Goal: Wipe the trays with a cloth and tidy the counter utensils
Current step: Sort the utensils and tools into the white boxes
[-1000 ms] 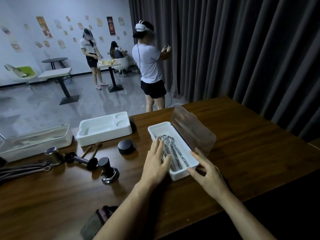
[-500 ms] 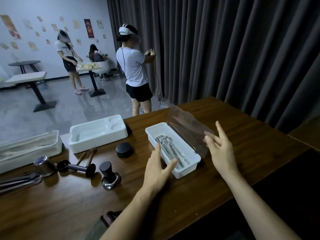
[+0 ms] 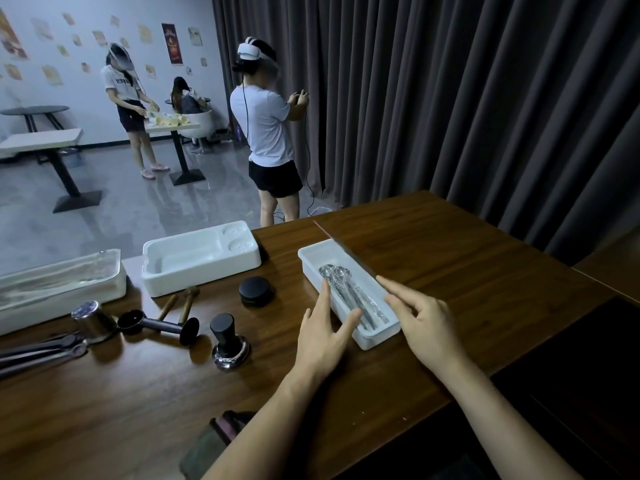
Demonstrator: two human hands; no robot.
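- Wooden bench (image 3: pixel 467 278) carries everything. On it your left grip (image 3: pixel 323 341) lies straight-fingered against the spoon tray (image 3: pixel 372 341), clasping nothing.
- Your right grip (image 3: pixel 427 323), fingers apart, touches the tray's clear lid (image 3: pixel 346 250), which stands on edge beside the spoons (image 3: pixel 343 289).
- By my reading the spoons are stowed and the lid is not yet down.
- Left to do: the tamper (image 3: pixel 228 344), black cap (image 3: pixel 255 289) and metal cup (image 3: pixel 92 320) lie loose near the open white tray (image 3: pixel 201 271). You hold no cloth.
- Grey curtain (image 3: pixel 485 98) hangs behind the bench, with a person in a headset (image 3: pixel 265 126) beyond.
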